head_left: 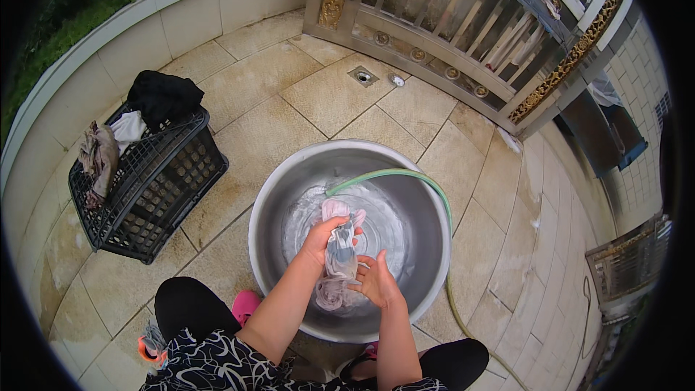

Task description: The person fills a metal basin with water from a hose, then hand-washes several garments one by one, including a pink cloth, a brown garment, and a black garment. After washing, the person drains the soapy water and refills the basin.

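Observation:
A large round metal basin (434,260) stands on the paving in front of me. Over it, my left hand (324,239) grips a wet, light cloth with grey-blue patches (342,250). Beside the cloth's lower part is my right hand (377,279), fingers spread and palm towards the cloth; whether its fingertips touch it I cannot tell. A pink cloth (335,209) shows just beyond my left hand, and a brownish-pink bunched cloth (332,293) is below the held piece. The green hose (402,172) arches over the basin's rim, its end inside near the water.
To the left stands a black plastic crate (157,195) with black, white and brownish cloths on it. A floor drain (363,76) lies beyond the basin, near a metal gate (434,54). The hose runs down on the right. An orange-and-grey item (152,347) lies at lower left.

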The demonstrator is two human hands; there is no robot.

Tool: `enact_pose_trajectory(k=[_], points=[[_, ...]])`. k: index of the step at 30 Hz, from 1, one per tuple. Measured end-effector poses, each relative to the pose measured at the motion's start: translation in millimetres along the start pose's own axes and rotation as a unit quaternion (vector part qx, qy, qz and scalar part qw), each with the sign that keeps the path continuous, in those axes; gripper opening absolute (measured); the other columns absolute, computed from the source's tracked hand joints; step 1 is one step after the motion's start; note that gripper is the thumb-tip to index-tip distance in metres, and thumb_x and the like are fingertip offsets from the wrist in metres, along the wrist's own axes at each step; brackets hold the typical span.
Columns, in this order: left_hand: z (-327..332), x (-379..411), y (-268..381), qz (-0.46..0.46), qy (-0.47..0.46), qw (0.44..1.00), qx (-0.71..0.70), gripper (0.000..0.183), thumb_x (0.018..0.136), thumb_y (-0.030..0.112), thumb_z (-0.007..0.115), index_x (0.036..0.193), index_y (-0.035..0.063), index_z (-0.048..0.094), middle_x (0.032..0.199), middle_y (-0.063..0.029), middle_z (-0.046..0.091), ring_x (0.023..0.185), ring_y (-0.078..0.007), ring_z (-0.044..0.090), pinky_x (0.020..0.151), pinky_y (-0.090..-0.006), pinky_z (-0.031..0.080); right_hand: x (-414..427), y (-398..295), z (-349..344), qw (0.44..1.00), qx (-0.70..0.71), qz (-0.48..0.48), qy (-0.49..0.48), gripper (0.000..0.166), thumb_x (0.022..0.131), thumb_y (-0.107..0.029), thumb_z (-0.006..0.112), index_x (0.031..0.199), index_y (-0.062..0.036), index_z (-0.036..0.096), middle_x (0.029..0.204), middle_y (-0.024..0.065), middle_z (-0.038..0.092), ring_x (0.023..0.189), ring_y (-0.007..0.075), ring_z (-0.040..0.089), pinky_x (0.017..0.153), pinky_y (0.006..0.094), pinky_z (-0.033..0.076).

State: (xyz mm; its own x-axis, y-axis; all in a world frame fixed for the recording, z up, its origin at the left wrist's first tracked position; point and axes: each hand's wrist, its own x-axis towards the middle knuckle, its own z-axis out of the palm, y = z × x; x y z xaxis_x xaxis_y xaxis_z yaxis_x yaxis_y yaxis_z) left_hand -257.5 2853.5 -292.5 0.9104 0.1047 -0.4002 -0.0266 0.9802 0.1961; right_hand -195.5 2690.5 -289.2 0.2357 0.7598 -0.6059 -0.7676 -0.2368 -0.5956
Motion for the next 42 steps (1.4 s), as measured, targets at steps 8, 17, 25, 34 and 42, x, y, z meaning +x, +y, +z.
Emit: enact_pose_trajectory(k=[8,17,25,34,42], points=[[30,-20,-46,-0.098,-0.106,0.956,0.257,0.03,0.075,0.011,0.055,0.101,-0.0003,0.045,0.085,-0.0125,0.054,0.066,-0.0211,0.058,0.054,-0.0353,0.052,44,-36,-34,0.986,0.056,-0.1,0.125,0.036,0.083,-0.031,0.04,0.097,0.0014,0.049,0.085,0.0149,0.056,0.073,0.0263,0.055,0.063,0.0391,0.046],[-95,-12,-83,-0.124,-0.119,0.766,0.619,0.06,0.063,0.037,0.068,0.108,0.0013,0.048,0.099,-0.0102,0.053,0.086,-0.0196,0.052,0.075,-0.0289,0.04,36,-78,27,0.945,0.04,-0.292,0.141,0.033,0.072,-0.002,0.056,0.103,0.0022,0.047,0.088,0.0109,0.057,0.075,0.0169,0.057,0.065,0.0302,0.048],[-93,-10,-44,-0.297,-0.047,0.547,0.781,0.063,0.059,0.044,0.065,0.102,-0.0001,0.053,0.098,-0.0146,0.056,0.089,-0.0243,0.053,0.078,-0.0305,0.04,18,-81,-25,0.881,-0.368,-0.255,0.151,0.045,0.068,-0.002,0.056,0.111,-0.008,0.044,0.105,0.0111,0.049,0.098,0.0182,0.047,0.084,0.0292,0.037],[-115,8,-109,-0.252,-0.102,0.506,0.818,0.068,0.071,0.056,0.046,0.112,0.002,0.045,0.111,-0.0162,0.048,0.103,-0.0276,0.045,0.086,-0.036,0.034,76,63,-194,0.847,-0.214,-0.092,0.478,0.06,0.066,-0.016,0.063,0.119,-0.009,0.035,0.105,0.0183,0.048,0.097,0.028,0.048,0.084,0.0349,0.037],[-123,47,-86,-0.111,0.081,0.843,0.519,0.042,0.079,0.031,0.052,0.11,0.0033,0.043,0.113,-0.0131,0.044,0.099,-0.0194,0.045,0.083,-0.0309,0.038,89,107,-189,0.798,-0.438,-0.107,0.399,0.046,0.063,-0.002,0.057,0.106,-0.0012,0.042,0.094,0.0148,0.054,0.085,0.023,0.053,0.073,0.0312,0.042]])
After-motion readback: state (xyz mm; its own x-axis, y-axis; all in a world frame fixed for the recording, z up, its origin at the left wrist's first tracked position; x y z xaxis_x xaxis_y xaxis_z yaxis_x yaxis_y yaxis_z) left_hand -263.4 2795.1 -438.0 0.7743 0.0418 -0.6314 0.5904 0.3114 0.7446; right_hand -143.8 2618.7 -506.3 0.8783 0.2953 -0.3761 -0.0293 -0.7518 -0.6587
